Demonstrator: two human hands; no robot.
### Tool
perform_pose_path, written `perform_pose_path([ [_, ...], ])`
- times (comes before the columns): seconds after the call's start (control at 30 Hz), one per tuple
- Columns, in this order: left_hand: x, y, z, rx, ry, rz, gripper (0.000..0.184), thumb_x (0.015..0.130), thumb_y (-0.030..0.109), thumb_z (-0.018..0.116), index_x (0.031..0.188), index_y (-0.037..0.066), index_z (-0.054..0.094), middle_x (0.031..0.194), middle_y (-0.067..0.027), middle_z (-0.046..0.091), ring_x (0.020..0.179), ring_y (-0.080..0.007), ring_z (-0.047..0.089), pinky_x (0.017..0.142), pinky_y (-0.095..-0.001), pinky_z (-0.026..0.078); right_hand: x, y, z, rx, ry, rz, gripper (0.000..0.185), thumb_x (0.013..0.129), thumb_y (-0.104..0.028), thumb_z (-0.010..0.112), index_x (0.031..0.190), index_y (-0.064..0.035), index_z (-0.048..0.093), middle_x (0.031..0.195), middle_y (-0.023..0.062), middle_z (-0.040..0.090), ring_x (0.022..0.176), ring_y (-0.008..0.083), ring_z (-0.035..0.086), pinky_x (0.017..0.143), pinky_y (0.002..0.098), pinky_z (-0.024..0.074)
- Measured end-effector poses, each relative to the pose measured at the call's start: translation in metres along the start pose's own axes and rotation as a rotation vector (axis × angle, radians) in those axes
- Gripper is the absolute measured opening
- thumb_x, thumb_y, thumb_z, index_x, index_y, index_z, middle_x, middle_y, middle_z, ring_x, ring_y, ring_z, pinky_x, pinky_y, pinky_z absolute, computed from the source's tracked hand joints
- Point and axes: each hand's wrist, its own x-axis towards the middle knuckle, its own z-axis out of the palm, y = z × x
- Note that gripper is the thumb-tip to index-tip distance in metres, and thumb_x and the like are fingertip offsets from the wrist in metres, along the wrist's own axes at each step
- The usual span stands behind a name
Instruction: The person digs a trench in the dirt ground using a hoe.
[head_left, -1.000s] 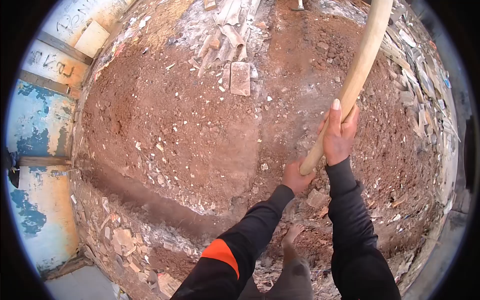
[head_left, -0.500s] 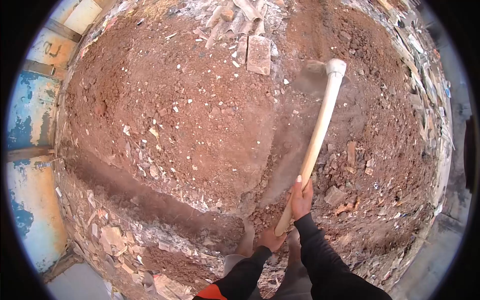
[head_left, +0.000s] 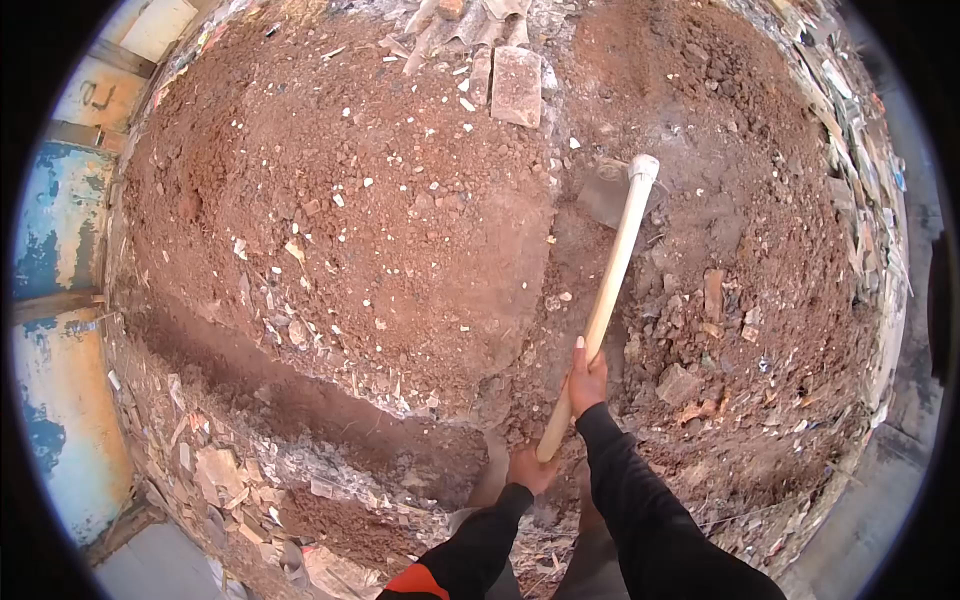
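Both my hands grip a hoe [head_left: 617, 258] by its pale wooden handle. My left hand [head_left: 532, 470] is closed round the butt end, close to my legs. Farther up the shaft, my right hand [head_left: 588, 380] is wrapped round it with the thumb lying along the wood. The hoe's wide metal blade [head_left: 604, 192] is at the far end, low over the reddish soil in the trench; I cannot tell how deep its edge sits. Loose clods and brick bits lie to the right of the handle.
A raised bed of red earth [head_left: 400, 240] fills the left and middle. Flat bricks [head_left: 516, 88] lie beyond the blade. Another trench [head_left: 300, 385] runs off to the left. Rubble [head_left: 225, 480] lines the near left, and a peeling blue wall [head_left: 62, 220] stands at far left.
The hoe's head has come down and slightly nearer to me, and its blade is less blurred. Both hands have shifted a little to the left with the handle.
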Motion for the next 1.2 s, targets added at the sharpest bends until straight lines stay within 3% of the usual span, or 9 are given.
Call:
perform_pose_path([
  [0.13,-0.011,0.043,-0.012,-0.096,0.013,0.215,0.034,0.078,0.029,0.077,0.102,0.007,0.070,0.091,-0.0184,0.072,0.088,-0.0389,0.070,0.078,-0.0475,0.055,-0.050,-0.072,-0.036,0.140,0.010,-0.106,0.031,0.105,-0.035,0.053,0.101,-0.0059,0.044,0.067,0.0030,0.051,0.047,0.0117,0.052,0.043,0.0281,0.0456],
  [0.33,0.123,0.154,-0.017,-0.173,0.075,0.519,0.030,0.078,0.027,0.076,0.100,0.007,0.068,0.091,-0.0204,0.070,0.087,-0.0408,0.068,0.078,-0.0478,0.054,0.032,-0.186,-0.024,0.147,0.097,-0.534,0.033,0.105,-0.038,0.053,0.101,-0.0064,0.045,0.069,0.0024,0.050,0.049,0.0099,0.052,0.044,0.0254,0.0444],
  [0.43,0.124,0.099,-0.011,-0.201,-0.066,0.197,0.034,0.078,0.024,0.075,0.105,0.006,0.068,0.095,-0.0217,0.071,0.092,-0.0402,0.069,0.078,-0.0475,0.055,0.074,-0.098,0.000,0.028,0.066,-0.307,0.040,0.104,-0.042,0.054,0.099,-0.0028,0.049,0.072,0.0053,0.054,0.051,0.0146,0.056,0.046,0.0296,0.0462],
  [0.53,0.005,0.024,0.020,-0.213,-0.024,-0.016,0.041,0.077,0.024,0.075,0.112,0.004,0.068,0.094,-0.0213,0.072,0.091,-0.0385,0.071,0.078,-0.0462,0.056,0.054,0.069,-0.012,-0.289,0.003,-0.072,0.036,0.102,-0.041,0.058,0.103,-0.0054,0.051,0.066,0.0014,0.049,0.047,0.0125,0.051,0.044,0.0305,0.0447],
  [0.63,-0.084,0.016,0.015,-0.325,-0.079,-0.097,0.043,0.077,0.023,0.074,0.114,0.004,0.067,0.095,-0.0217,0.072,0.092,-0.0375,0.071,0.080,-0.0460,0.056,-0.050,0.020,-0.028,-0.064,-0.083,0.037,0.032,0.103,-0.037,0.058,0.104,-0.0058,0.050,0.066,0.0010,0.050,0.047,0.0113,0.052,0.042,0.0293,0.0443],
  [0.7,-0.087,0.043,0.006,-0.063,-0.089,0.100,0.041,0.077,0.022,0.073,0.114,0.004,0.067,0.094,-0.0222,0.071,0.091,-0.0374,0.071,0.080,-0.0460,0.056,-0.064,-0.027,-0.041,-0.040,-0.089,0.003,0.031,0.103,-0.036,0.057,0.103,-0.0064,0.049,0.067,0.0013,0.050,0.047,0.0109,0.051,0.042,0.0284,0.0443],
  [0.93,0.081,0.155,-0.033,-0.289,0.024,0.396,0.030,0.078,0.020,0.071,0.101,0.002,0.068,0.086,-0.0240,0.070,0.085,-0.0434,0.069,0.076,-0.0484,0.055,0.032,-0.171,-0.016,-0.035,0.018,-0.449,0.029,0.107,-0.036,0.049,0.100,-0.0098,0.037,0.071,0.0025,0.049,0.048,0.0114,0.052,0.040,0.0282,0.0452],
  [1.1,0.023,0.097,-0.005,-0.105,-0.037,0.048,0.035,0.078,0.024,0.072,0.103,0.000,0.068,0.091,-0.0249,0.071,0.090,-0.0430,0.069,0.079,-0.0495,0.056,0.064,-0.061,-0.006,-0.439,-0.028,0.019,0.042,0.102,-0.043,0.057,0.104,-0.0038,0.044,0.074,0.0073,0.055,0.050,0.0194,0.057,0.044,0.0354,0.0499],
  [1.2,-0.040,0.079,-0.023,-0.134,0.039,-0.027,0.038,0.078,0.028,0.073,0.104,0.001,0.068,0.092,-0.0245,0.072,0.090,-0.0434,0.069,0.080,-0.0500,0.056,0.074,0.079,-0.019,-0.548,-0.044,-0.036,0.047,0.100,-0.046,0.059,0.105,-0.0011,0.045,0.075,0.0098,0.058,0.051,0.0228,0.059,0.045,0.0386,0.0511],
])
